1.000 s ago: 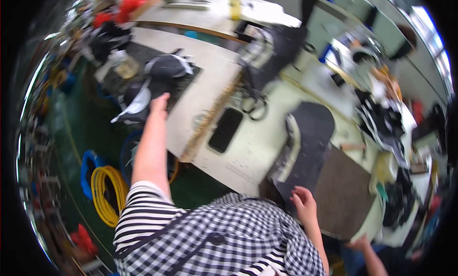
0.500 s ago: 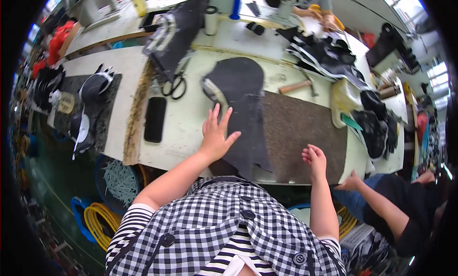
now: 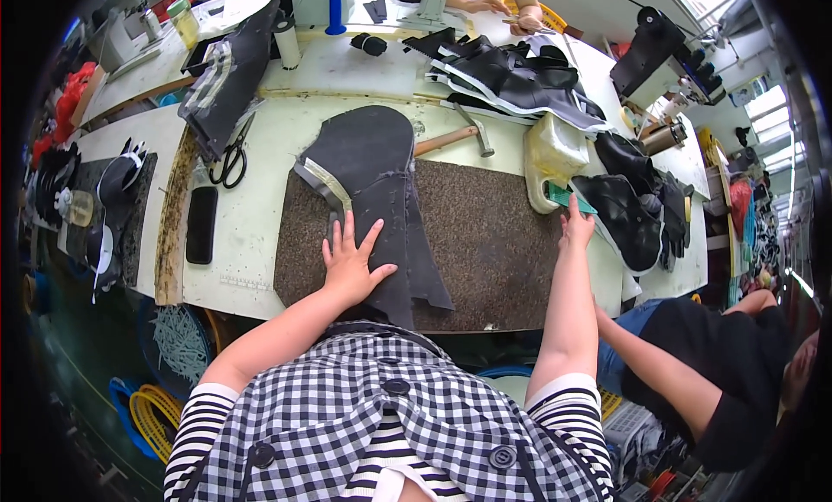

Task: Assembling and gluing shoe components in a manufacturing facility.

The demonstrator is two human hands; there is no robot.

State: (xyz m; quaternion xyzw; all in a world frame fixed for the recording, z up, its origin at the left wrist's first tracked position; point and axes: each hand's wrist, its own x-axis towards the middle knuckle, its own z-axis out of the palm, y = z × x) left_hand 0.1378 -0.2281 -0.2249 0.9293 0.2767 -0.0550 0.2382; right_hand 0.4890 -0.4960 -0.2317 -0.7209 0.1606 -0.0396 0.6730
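My left hand [image 3: 349,272] lies with fingers spread on a dark grey cut piece [image 3: 368,155], a shoe-upper shape with a pale strip [image 3: 328,185] along its left edge. The piece rests over a brown speckled mat [image 3: 485,233]. To the right, my right hand [image 3: 576,226] reaches to a green flat handle [image 3: 568,198] that sticks out of a yellowish-white pot [image 3: 556,151]. Its fingers are closed at the handle; the thumb side is partly hidden. What the handle's other end looks like is hidden in the pot.
Behind the mat lies a hammer [image 3: 459,138]. Scissors [image 3: 230,161] and a black phone [image 3: 202,225] are at left. Black shoe uppers [image 3: 511,73] are piled at the back, with more pieces [image 3: 620,224] right of the pot. Another person [image 3: 693,372] is close on my right.
My right hand has moved from above the mat out to the green handle. My left hand stays spread on the grey piece. The whole view has swung to the right.
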